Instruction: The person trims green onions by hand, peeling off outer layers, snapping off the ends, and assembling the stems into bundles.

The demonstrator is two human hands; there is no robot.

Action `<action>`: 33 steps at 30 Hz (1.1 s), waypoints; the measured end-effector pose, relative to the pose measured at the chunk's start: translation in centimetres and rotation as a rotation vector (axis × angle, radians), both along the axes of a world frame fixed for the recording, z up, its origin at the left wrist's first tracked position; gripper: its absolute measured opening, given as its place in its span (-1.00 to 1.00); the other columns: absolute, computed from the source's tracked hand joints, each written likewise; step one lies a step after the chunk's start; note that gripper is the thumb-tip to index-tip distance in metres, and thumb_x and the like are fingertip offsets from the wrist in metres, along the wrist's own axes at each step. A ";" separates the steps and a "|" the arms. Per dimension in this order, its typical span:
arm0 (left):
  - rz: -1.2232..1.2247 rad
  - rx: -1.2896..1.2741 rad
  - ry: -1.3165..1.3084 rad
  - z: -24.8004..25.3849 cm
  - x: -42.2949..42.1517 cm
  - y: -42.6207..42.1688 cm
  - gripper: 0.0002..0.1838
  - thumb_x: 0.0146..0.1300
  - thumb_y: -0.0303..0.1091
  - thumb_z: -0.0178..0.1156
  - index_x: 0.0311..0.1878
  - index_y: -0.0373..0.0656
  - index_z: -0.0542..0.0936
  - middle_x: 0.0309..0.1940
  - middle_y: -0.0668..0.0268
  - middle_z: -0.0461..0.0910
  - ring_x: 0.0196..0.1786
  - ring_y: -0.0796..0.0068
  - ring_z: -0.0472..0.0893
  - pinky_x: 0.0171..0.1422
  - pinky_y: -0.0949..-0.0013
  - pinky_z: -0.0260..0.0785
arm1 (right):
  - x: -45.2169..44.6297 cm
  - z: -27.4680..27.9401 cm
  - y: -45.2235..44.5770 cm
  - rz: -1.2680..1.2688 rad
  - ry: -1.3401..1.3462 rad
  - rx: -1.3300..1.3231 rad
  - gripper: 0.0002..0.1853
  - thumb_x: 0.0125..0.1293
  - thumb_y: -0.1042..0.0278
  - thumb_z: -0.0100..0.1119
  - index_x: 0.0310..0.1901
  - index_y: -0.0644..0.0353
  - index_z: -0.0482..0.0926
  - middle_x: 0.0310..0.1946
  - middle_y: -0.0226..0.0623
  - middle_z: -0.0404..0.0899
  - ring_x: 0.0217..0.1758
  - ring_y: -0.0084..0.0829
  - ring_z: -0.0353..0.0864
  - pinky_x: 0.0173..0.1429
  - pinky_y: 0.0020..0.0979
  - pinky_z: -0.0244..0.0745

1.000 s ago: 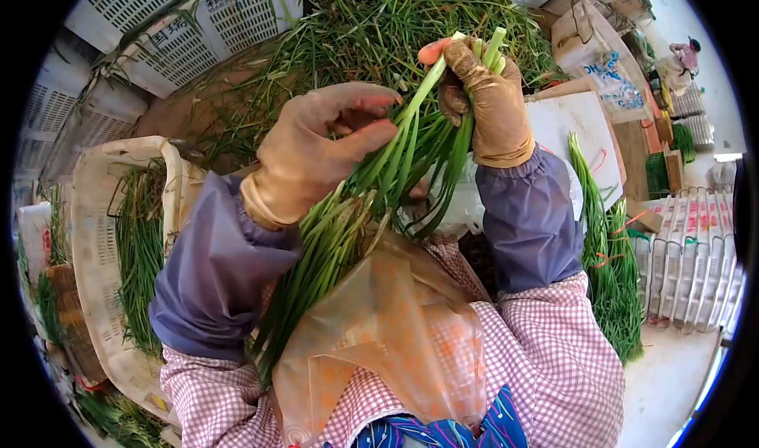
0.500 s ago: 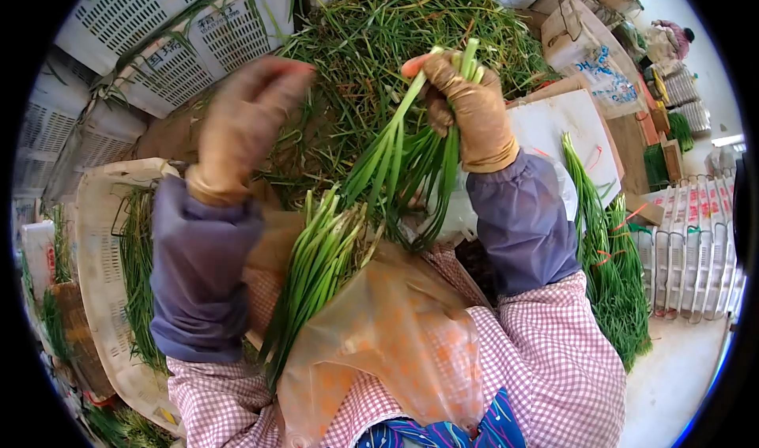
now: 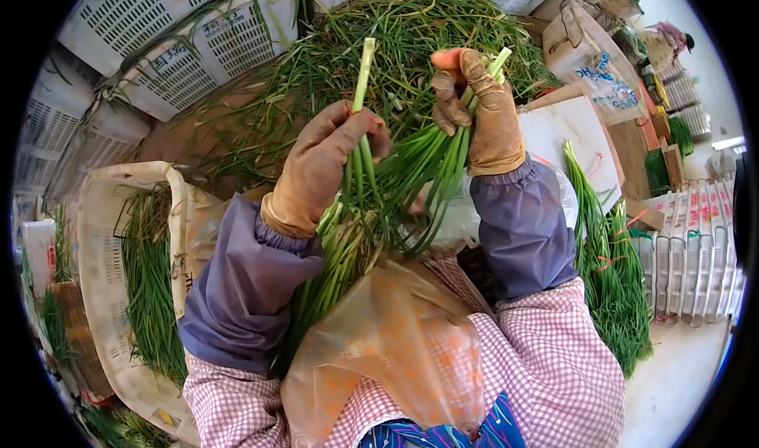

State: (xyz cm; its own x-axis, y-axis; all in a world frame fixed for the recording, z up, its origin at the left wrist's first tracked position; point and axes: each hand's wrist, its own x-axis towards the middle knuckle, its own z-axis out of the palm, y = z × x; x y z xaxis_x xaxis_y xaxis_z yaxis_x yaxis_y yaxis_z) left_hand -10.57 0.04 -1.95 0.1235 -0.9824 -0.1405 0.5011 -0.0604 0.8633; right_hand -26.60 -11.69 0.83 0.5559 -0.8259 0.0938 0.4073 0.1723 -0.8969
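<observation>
Tan, stained gloves cover both hands, and on a clock face laid over the view the left hand (image 3: 324, 163) sits near 11 o'clock from the centre, its thumb and fingers closed around a pale-based green stalk (image 3: 362, 80). That stalk stands almost upright, its white end pointing to 12 and its leaves hanging below the grip. The right hand (image 3: 484, 120), towards 1 or 2 o'clock, has its fingers curled around a bunch of green leaves (image 3: 431, 163); pale cut ends poke out above the thumb, and the leaves droop towards 7. One orange-pink fingertip (image 3: 448, 58) shows on that hand, pointing to 9. Just below the left hand, at about 7 or 8 o'clock from the centre, more loose stalks (image 3: 336, 250) lie beside a translucent, orange-patterned plastic sheet (image 3: 379, 345) spread at 6. A heap of leafy greens (image 3: 419, 25) lies beyond the hands at 12 to 1. Between 8 and 9, a white crate (image 3: 103, 258) holds long greens (image 3: 150, 290); slatted white crates (image 3: 190, 49) line 10 to 11. At 2 are a white board (image 3: 561, 136) and, farther out, another person (image 3: 668, 41). Tied green bundles (image 3: 613, 290) lie between 3 and 4, next to stacked white trays (image 3: 692, 250).
</observation>
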 end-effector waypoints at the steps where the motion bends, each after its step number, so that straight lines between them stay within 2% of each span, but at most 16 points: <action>1: 0.001 -0.001 0.001 0.0 -0.1 -0.1 -0.79 0.36 -0.27 -0.02 -0.19 -0.22 0.47 -0.32 0.31 0.51 -0.25 0.49 0.52 -0.13 0.44 0.41 | 0.2 0.1 0.2 0.001 0.001 -0.001 -0.68 0.40 0.17 -0.07 -0.20 0.28 0.55 -0.52 -0.32 0.52 -0.74 -0.64 0.21 -0.63 -0.49 0.27; 4: 0.097 -0.054 0.069 0.0 -0.9 -0.3 -0.75 0.39 -0.23 -0.07 -0.18 -0.22 0.47 -0.29 0.28 0.51 -0.17 0.46 0.53 -0.08 0.43 0.40 | 0.5 0.0 0.0 0.174 -0.172 0.023 -0.54 0.42 0.04 -0.18 -0.09 0.34 0.50 -0.44 -0.31 0.55 -0.60 -0.57 0.35 -0.51 -0.47 0.39; 11: 0.252 -0.127 -0.129 -1.8 -2.6 -1.1 -0.69 0.37 -0.08 -0.01 -0.19 -0.18 0.41 -0.41 0.43 0.44 -0.40 0.65 0.44 -0.29 0.56 0.35 | 3.2 -0.2 2.8 0.059 -0.134 0.143 -0.59 0.41 0.07 -0.14 -0.06 0.28 0.52 -0.28 -0.30 0.57 -0.33 -0.44 0.54 -0.22 -0.44 0.47; 14: -0.072 -0.153 0.072 -1.7 -2.7 -0.6 -0.48 0.27 -0.06 0.13 0.12 -0.22 0.28 -0.30 0.36 0.47 -0.26 0.65 0.45 -0.21 0.53 0.36 | 3.5 -1.1 2.4 -0.009 0.064 -0.248 -0.51 0.36 -0.03 -0.07 -0.02 0.30 0.50 -0.05 -0.17 0.54 0.03 -0.39 0.49 0.10 -0.33 0.43; 15: -0.072 -0.151 0.073 -1.8 -3.0 -0.6 -0.48 0.27 -0.06 0.13 0.12 -0.22 0.28 -0.30 0.36 0.47 -0.26 0.65 0.45 -0.21 0.53 0.36 | 3.6 0.0 3.3 0.028 0.140 -0.181 -0.53 0.37 0.01 -0.07 0.00 0.31 0.50 -0.01 -0.17 0.52 0.07 -0.42 0.46 0.17 -0.38 0.35; 17: 0.060 -0.308 -0.206 -1.8 -4.1 -0.7 -0.43 0.23 -0.12 0.20 0.16 -0.23 0.25 -0.25 0.35 0.50 -0.24 0.63 0.48 -0.22 0.54 0.36 | 3.8 -1.4 2.0 0.131 0.112 -0.470 -0.50 0.36 -0.02 -0.06 0.05 0.30 0.49 -0.02 -0.19 0.54 0.07 -0.42 0.47 0.17 -0.35 0.33; 19: 0.071 -0.385 -0.155 -2.0 -3.9 -1.1 -0.51 0.20 -0.17 0.24 0.07 -0.22 0.34 -0.28 0.34 0.54 -0.35 0.61 0.51 -0.31 0.55 0.38 | 3.6 -1.9 1.3 0.258 0.175 -0.441 -0.46 0.34 -0.07 -0.06 0.06 0.29 0.48 -0.04 -0.20 0.54 0.07 -0.41 0.46 0.18 -0.35 0.31; 21: -0.334 -0.077 0.019 -1.8 -2.1 -0.4 -0.60 0.20 -0.17 0.23 -0.02 -0.22 0.42 -0.31 0.32 0.54 -0.39 0.57 0.53 -0.32 0.51 0.40 | 3.3 -1.5 0.8 0.380 0.237 -0.410 -0.43 0.33 -0.12 -0.07 0.08 0.27 0.47 -0.05 -0.21 0.55 0.08 -0.41 0.45 0.19 -0.35 0.29; 22: -0.328 -0.027 0.029 -1.6 -1.8 0.1 -0.68 0.23 -0.20 0.20 -0.07 -0.22 0.52 -0.31 0.34 0.55 -0.22 0.50 0.53 -0.07 0.43 0.39 | 3.3 -0.5 0.6 0.411 0.269 -0.347 -0.52 0.34 0.02 -0.04 0.09 0.24 0.47 -0.07 -0.28 0.55 -0.02 -0.49 0.46 0.10 -0.42 0.33; 23: -0.328 -0.026 0.027 -1.6 -1.6 0.1 -0.68 0.23 -0.20 0.20 -0.07 -0.22 0.52 -0.31 0.34 0.55 -0.22 0.50 0.53 -0.07 0.43 0.39 | 3.3 0.6 0.3 0.443 0.301 -0.284 -0.61 0.34 0.15 -0.02 0.09 0.20 0.47 -0.09 -0.36 0.55 -0.11 -0.58 0.47 0.02 -0.48 0.37; 24: -0.324 -0.030 0.014 -1.6 -1.4 0.1 -0.68 0.25 -0.19 0.18 -0.07 -0.22 0.52 -0.31 0.34 0.55 -0.24 0.51 0.52 -0.09 0.44 0.38 | 3.5 2.0 -0.4 0.289 0.328 -0.354 -0.58 0.31 0.13 -0.03 0.12 0.19 0.44 -0.09 -0.33 0.55 -0.09 -0.57 0.48 0.03 -0.49 0.38; 25: -0.322 -0.032 0.003 -1.6 -1.4 0.1 -0.69 0.27 -0.17 0.15 -0.08 -0.22 0.53 -0.32 0.34 0.55 -0.25 0.53 0.52 -0.11 0.45 0.38 | 3.4 3.1 -1.7 0.276 0.227 -0.533 -0.35 0.38 -0.22 -0.34 0.23 0.18 0.30 -0.03 -0.12 0.52 0.13 -0.36 0.43 0.32 -0.17 0.17; 27: -0.342 -0.062 0.012 -1.5 -1.4 -0.1 -0.68 0.28 -0.15 0.14 -0.10 -0.21 0.53 -0.33 0.34 0.55 -0.25 0.55 0.52 -0.13 0.46 0.37 | 3.0 4.2 -3.8 0.258 0.093 -0.627 -0.39 0.39 -0.17 -0.29 0.21 0.19 0.32 -0.01 -0.11 0.50 0.17 -0.34 0.41 0.32 -0.24 0.21; 31: -0.374 -0.096 -0.004 -2.5 -1.1 -0.6 -0.70 0.29 -0.16 0.13 -0.09 -0.21 0.50 -0.31 0.33 0.54 -0.23 0.52 0.51 -0.10 0.42 0.37 | 5.7 4.3 -0.9 0.456 0.281 -1.087 -0.56 0.32 0.02 -0.10 0.06 0.16 0.48 0.02 -0.22 0.52 0.06 -0.28 0.52 0.06 -0.26 0.49; 32: -0.413 -0.134 -0.056 -2.8 -1.0 -0.6 -0.70 0.29 -0.18 0.12 -0.08 -0.21 0.49 -0.31 0.32 0.53 -0.22 0.50 0.51 -0.09 0.40 0.37 | 6.3 4.6 0.3 0.688 0.715 -1.480 -0.52 0.34 0.03 -0.03 0.07 0.30 0.46 0.11 -0.16 0.43 0.19 -0.35 0.38 0.22 -0.36 0.29; 33: -0.419 -0.132 -0.059 -3.4 -1.0 -0.6 -0.70 0.29 -0.18 0.12 -0.08 -0.21 0.49 -0.31 0.32 0.53 -0.22 0.50 0.51 -0.09 0.40 0.37 | 6.0 4.0 1.1 0.651 0.893 -1.460 -0.52 0.33 0.01 -0.03 0.04 0.28 0.50 0.12 -0.17 0.43 0.22 -0.34 0.34 0.28 -0.30 0.21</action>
State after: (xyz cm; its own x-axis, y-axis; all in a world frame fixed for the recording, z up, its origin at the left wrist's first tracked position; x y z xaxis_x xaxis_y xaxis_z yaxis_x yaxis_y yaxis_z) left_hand -11.62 -0.59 -5.39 -0.2848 -0.9585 -0.0152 0.4064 -0.1351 0.9037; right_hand -20.55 -10.62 4.80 0.9997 -0.0224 -0.0129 -0.0255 -0.9385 -0.3442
